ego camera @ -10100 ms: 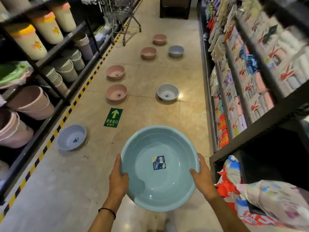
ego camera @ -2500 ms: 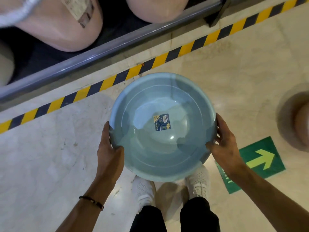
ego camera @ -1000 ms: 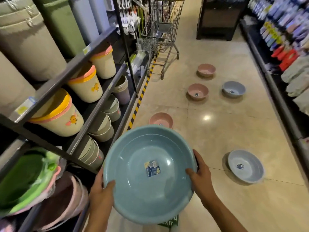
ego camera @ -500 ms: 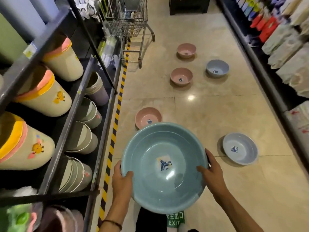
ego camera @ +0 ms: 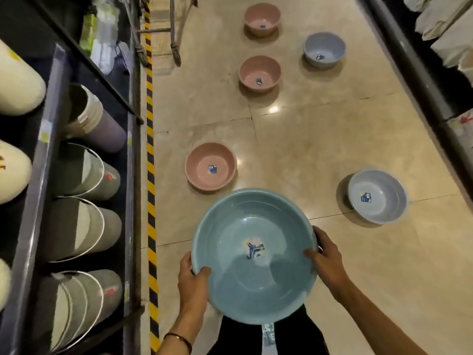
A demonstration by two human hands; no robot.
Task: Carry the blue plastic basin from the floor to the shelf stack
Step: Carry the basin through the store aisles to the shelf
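Shop aisle, beige polished tile floor [ego camera: 320,139] with a glare spot near the middle; yellow-black hazard stripe [ego camera: 151,175] runs along the foot of the dark shelf unit [ego camera: 38,175] on the left. Blue basin [ego camera: 254,254] is off the floor, held in front of the person at about waist level, open side up, tilted slightly toward the camera, sticker [ego camera: 253,249] at the centre of its bottom. Left hand [ego camera: 192,285] grips the near-left rim, thumb hooked over the inside, other fingers underneath and hidden. Right hand [ego camera: 326,257] grips the right rim the same way, thumb inside, fingers curled round the outer wall. Both hands closed on the basin, one at each side. Dark bracelet [ego camera: 179,338] on the left wrist. Dark trouser legs [ego camera: 302,331] show below the basin. Basin is out over the floor, to the right of the hazard stripe, clear of the shelf unit. Shelf holds grey buckets [ego camera: 84,226] lying on their sides, mouths facing away from the aisle, wire handles visible; cream tubs [ego camera: 15,80] on the level above, partly cut off. On the floor ahead: pink basin [ego camera: 211,166] just beyond the held one, two more pink basins [ego camera: 259,73] further up, one grey-blue basin [ego camera: 377,196] to the right, another grey-blue basin [ego camera: 323,48] far right. Cart legs [ego camera: 175,34] at top, near the stripe. Second shelf base [ego camera: 422,85] along the right edge, contents blurred
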